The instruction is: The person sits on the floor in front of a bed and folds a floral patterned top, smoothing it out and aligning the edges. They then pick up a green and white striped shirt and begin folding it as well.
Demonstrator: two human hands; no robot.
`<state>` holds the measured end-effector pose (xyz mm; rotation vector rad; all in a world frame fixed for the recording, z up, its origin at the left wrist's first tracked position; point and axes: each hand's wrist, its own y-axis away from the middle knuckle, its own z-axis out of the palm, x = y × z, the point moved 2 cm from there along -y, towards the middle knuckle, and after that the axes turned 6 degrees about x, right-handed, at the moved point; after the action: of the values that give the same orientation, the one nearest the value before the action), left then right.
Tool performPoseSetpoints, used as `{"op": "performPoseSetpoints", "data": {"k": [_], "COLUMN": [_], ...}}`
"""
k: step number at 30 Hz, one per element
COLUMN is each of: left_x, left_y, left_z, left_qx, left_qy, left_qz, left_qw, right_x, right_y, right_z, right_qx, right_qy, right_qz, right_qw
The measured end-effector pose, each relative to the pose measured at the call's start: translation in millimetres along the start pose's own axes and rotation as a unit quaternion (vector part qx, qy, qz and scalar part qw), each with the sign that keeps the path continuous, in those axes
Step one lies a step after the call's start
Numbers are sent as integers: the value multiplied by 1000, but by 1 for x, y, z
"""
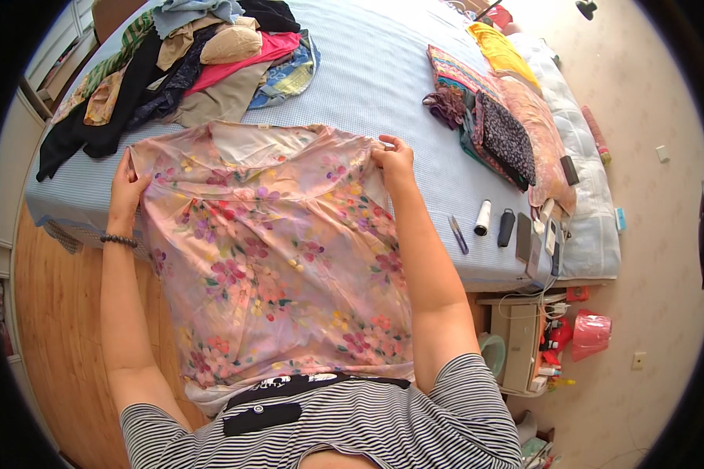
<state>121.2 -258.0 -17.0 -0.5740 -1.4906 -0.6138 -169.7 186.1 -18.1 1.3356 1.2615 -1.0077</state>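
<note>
Striped shirt of the person is nearest. Above it, a pink floral blouse lies spread on the bed. Left hand and right hand each pinch 1 shoulder of the blouse. Behind the blouse sits a clothes pile.

The tips of the left fingers are tucked behind the edge of the pink floral blouse and cannot be seen. Below both sets of fingers, the blouse's hem is hidden by the striped shirt. Beyond the fingers, the clothes pile is cut off by the picture's rim.
</note>
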Motion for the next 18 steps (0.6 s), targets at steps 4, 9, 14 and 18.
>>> {"op": "performPoseSetpoints", "data": {"k": [4,9,14,18], "left_x": [42,42,27,23], "left_y": [24,46,35,24], "left_z": [33,161,286,327], "left_qx": [229,-102,-220,-273], "left_qy": [-496,-238,-391,-313], "left_qz": [337,253,215,81], "left_qw": [767,932,868,906], "right_x": [-3,-11,-15,-21], "right_y": [11,23,14,13], "right_z": [-11,-13,-22,-21], "right_qx": [24,-16,-75,-67], "right_qy": [-125,-121,-146,-203], "right_qz": [86,144,166,153], "right_qw": [988,982,972,965]}}
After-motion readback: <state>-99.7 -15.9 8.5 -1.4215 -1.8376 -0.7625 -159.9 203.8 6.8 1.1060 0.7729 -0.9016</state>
